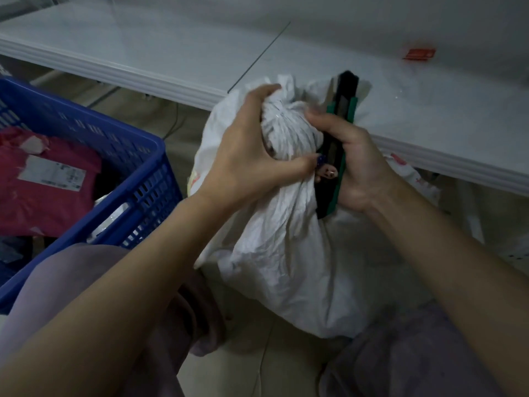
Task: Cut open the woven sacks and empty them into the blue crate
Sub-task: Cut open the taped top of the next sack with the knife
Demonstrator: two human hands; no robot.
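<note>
So the big white worktop (pixel 171 47) runs across the back. The blue crate (pixel 148 190) sits on the floor at the left, already holding a pink mailer bag (pixel 43 196) with a white shipping label. The white woven sack (pixel 286 253) stands on the floor between the person's knees, just right of the crate and in front of the worktop edge, with its top bunched into a tight tied neck (pixel 286 127). It looks like the cutting step is only getting going, since the neck is closed. If it were me, I'd keep the neck pulled taut, slice just below the tie and draw the blade away from the holding thumb, because that thumb sits really close to the knife. Shallow cuts too, so whatever's inside doesn't get nicked. The left hand (pixel 249 147) is clamped around the neck, fingers curled over the top and thumb tucked underneath. The right hand (pixel 360 167) is wrapped tight around a green and black utility knife (pixel 342 110), which lies flat against the right side of the neck with its dark end poking up. I can't tell if the blade is out, as the fabric and fingers hide it. There's also a little red tag (pixel 420 54) on the worktop, well away from everything.
</note>
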